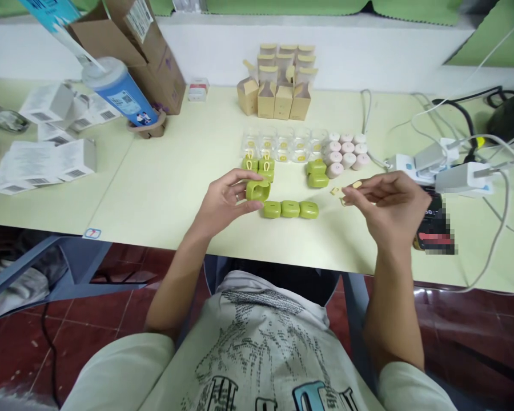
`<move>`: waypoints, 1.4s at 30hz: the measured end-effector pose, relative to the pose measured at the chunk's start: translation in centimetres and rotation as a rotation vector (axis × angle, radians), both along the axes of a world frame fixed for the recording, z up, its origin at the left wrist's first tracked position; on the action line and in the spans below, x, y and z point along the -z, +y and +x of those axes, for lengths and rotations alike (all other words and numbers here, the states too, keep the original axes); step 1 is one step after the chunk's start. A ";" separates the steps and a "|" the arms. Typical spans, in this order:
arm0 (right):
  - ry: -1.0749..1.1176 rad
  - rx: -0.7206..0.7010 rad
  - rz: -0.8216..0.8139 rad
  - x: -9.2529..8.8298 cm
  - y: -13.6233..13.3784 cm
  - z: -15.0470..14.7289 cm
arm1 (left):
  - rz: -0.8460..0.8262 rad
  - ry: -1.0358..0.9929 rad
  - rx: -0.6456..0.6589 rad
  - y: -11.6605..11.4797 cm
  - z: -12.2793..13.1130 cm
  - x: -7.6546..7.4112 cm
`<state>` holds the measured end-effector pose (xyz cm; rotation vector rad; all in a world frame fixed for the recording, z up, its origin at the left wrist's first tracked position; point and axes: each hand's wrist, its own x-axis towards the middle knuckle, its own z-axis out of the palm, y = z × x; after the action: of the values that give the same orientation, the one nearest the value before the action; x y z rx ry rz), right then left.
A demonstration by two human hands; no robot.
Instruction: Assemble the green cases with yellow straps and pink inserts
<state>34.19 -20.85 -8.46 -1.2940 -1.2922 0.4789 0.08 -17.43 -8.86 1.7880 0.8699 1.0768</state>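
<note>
My left hand (pixel 223 201) grips a small hollow green case (pixel 257 192) between thumb and fingers, its open side facing me. To the right, my right hand (pixel 388 197) pinches small pale-yellow pieces (pixel 336 192) at its fingertips, held above the table; their exact kind is too small to make out. Three closed green cases (pixel 290 209) sit in a row between my hands. Behind the held case stand green cases with cream loops (pixel 258 164) on top. More green cases (pixel 317 173) lie nearer my right hand.
Clear plastic containers with yellow bits (pixel 284 142) and pale-pink cylinders (pixel 346 153) stand beyond the cases. Small cardboard boxes (pixel 284 101) are at the back. Chargers and cables (pixel 462 165) and a phone (pixel 432 222) lie right; white boxes (pixel 47 160) and a blue canister (pixel 124 94) left.
</note>
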 end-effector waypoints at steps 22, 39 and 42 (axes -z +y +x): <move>-0.592 -0.312 0.583 -0.3 -2.5 -7.5 | -0.413 -0.326 0.239 -1.3 4.1 -0.3; -0.699 -0.414 0.567 -0.7 -2.1 -7.5 | -0.488 -0.266 0.215 -0.9 4.6 0.7; -0.611 -0.455 0.519 -1.0 -2.5 -7.3 | -0.524 -0.302 0.216 -0.8 4.4 0.4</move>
<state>26.90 -23.33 -7.45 -0.7138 -2.0776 0.0246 4.50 -18.28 -9.28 1.2143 0.6760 0.8512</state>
